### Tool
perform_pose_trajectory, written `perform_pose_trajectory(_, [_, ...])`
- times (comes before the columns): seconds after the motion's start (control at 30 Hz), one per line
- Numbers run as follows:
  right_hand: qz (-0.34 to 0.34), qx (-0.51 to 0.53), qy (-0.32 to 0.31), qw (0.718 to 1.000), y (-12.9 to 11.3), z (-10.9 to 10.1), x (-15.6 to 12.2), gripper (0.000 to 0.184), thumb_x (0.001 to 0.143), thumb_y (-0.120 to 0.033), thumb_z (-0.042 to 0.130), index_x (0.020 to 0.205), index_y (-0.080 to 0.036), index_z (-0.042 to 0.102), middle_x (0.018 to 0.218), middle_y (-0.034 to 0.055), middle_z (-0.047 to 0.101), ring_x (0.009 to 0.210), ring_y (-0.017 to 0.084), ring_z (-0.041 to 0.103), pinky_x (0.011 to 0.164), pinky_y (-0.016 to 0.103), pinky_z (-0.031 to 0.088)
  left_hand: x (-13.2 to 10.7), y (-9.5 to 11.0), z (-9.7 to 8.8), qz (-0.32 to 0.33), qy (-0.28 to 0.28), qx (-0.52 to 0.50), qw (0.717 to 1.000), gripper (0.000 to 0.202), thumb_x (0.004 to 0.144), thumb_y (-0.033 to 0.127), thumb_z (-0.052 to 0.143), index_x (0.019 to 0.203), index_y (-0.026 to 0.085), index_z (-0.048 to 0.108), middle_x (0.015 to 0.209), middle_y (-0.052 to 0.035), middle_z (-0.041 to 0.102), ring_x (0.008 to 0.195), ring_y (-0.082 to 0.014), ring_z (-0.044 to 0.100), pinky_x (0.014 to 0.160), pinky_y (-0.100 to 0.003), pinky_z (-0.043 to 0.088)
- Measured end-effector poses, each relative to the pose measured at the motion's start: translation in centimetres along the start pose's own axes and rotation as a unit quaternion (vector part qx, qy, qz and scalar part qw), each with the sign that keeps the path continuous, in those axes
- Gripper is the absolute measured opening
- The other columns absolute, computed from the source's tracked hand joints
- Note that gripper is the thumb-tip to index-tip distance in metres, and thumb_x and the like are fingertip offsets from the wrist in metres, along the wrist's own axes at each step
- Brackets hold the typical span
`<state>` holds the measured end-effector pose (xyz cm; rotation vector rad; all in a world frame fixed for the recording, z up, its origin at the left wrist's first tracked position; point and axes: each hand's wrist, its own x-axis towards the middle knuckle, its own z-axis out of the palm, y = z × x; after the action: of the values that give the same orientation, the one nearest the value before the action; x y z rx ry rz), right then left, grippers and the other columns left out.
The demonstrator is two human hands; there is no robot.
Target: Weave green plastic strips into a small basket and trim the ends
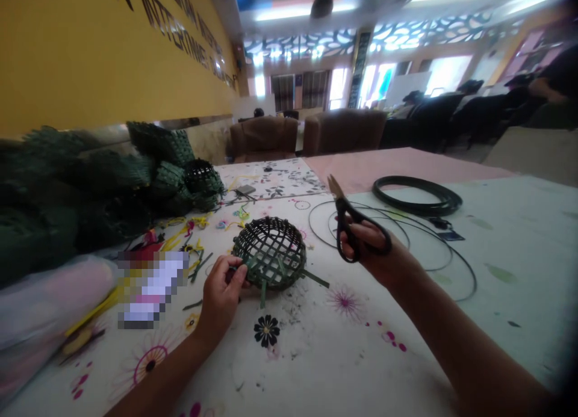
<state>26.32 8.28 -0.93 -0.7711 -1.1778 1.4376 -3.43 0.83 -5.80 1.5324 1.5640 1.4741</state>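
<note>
A small round basket of dark green woven strips rests tilted on the flowered tablecloth, its lattice showing the cloth beneath. My left hand pinches the left side of its rim between thumb and fingers. Loose strip ends stick out from the rim at the front and right. To the right of the basket, my right hand is raised with its fingers wrapped round the black handles of scissors. Their blades point up and away, apart from the basket, and look nearly closed.
Finished-looking green woven pieces are heaped at the left. Coiled dark cord lies at the right, with thin loops trailing nearer. Strip scraps and a plastic bag lie left. Brown chairs stand beyond the table; people sit far right.
</note>
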Motion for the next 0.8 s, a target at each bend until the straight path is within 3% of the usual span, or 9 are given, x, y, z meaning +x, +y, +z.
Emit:
perform_pose_trajectory(0.1, [-0.001,-0.016,-0.032,0.999,-0.3,1.5,-1.3,0.031,0.075,-0.032,0.076,0.096,-0.02,0.056,0.074,0.0019,0.064,0.059,0.017,0.06,0.053,0.029,0.047,0.0,-0.4,0.2,-0.015,-0.002,-0.027,1.0,0.03,0.085,0.044,0.065,0.098,0.018,0.056,0.088,-0.0014,0.055,0.069,-0.014,0.061,0.065,-0.029,0.055])
perform_pose_trajectory(0.27, [0.015,0.03,-0.132,0.991,-0.1,3.6,-2.9,0.046,0.074,-0.031,0.076,0.114,-0.023,0.054,0.095,0.0068,0.069,0.091,0.028,0.069,0.078,0.045,0.057,0.2,-0.7,0.2,-0.036,0.037,-0.032,0.998,0.033,0.08,0.046,0.069,0.09,0.018,0.054,0.08,0.0002,0.053,0.067,-0.0131,0.056,0.06,-0.027,0.056])
perform_pose_trajectory(0.33, [0.027,0.034,-0.177,0.983,0.2,4.4,-3.6,0.052,0.073,-0.03,0.076,0.119,-0.023,0.053,0.097,0.0065,0.068,0.088,0.026,0.068,0.08,0.045,0.056,0.3,-0.5,0.1,-0.052,0.056,-0.039,0.996,0.037,0.077,0.048,0.071,0.09,0.018,0.054,0.077,0.001,0.053,0.064,-0.013,0.055,0.058,-0.028,0.056])
perform_pose_trajectory(0.47, [0.062,0.04,-0.257,0.964,1.3,6.4,-5.4,0.045,0.076,-0.028,0.071,0.117,-0.021,0.056,0.091,0.0042,0.065,0.075,0.019,0.065,0.074,0.04,0.056,0.2,0.2,0.1,-0.063,0.081,-0.058,0.993,0.041,0.076,0.05,0.071,0.093,0.017,0.056,0.078,0.0001,0.055,0.065,-0.0136,0.058,0.058,-0.028,0.057])
perform_pose_trajectory(0.63, [0.146,0.0,-0.243,0.959,2.4,8.7,-7.0,0.033,0.067,-0.015,0.067,0.099,-0.019,0.058,0.082,-0.0003,0.062,0.062,0.012,0.06,0.058,0.026,0.053,0.0,0.6,0.0,-0.041,0.08,-0.038,0.995,0.037,0.087,0.05,0.059,0.098,0.015,0.058,0.079,-0.0005,0.057,0.063,-0.0139,0.063,0.064,-0.03,0.057])
perform_pose_trajectory(0.8, [0.181,-0.003,-0.272,0.945,3.3,9.7,-7.6,0.043,0.063,-0.012,0.065,0.105,-0.02,0.058,0.08,-0.0017,0.062,0.063,0.011,0.058,0.06,0.026,0.054,0.1,0.5,-0.1,-0.052,0.079,-0.043,0.995,0.033,0.087,0.047,0.061,0.098,0.016,0.058,0.074,0.0004,0.059,0.062,-0.0143,0.065,0.063,-0.028,0.055])
